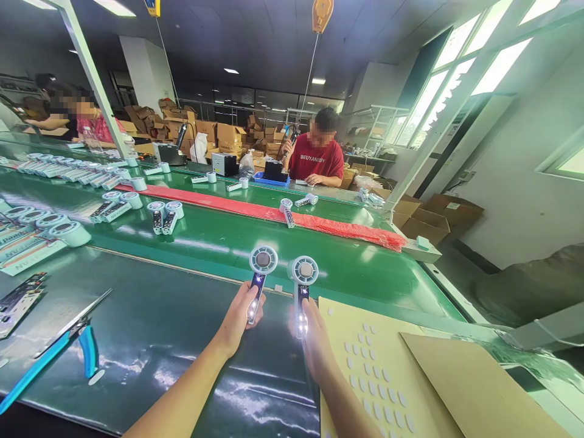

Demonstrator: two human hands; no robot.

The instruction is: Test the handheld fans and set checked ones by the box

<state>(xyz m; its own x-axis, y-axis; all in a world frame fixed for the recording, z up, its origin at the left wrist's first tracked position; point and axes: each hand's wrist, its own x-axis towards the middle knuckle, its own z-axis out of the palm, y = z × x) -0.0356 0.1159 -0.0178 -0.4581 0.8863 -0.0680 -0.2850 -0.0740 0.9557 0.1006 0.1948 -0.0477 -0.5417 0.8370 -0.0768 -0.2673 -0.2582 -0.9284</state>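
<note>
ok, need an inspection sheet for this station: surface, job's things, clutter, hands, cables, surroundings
Surface: dark green glossy bench, green conveyor belt beyond it.
Job's things: two handheld fans, lit; left fan, right fan.
Clutter: blue-handled pliers, yellow sticker sheet, brown card, more fans on the belt, red strip.
Hands: left hand holds the left fan, right hand the right fan.
Cables: two cords hanging from overhead reels.
Surroundings: person in red shirt opposite, stacked cartons, windows.
</note>
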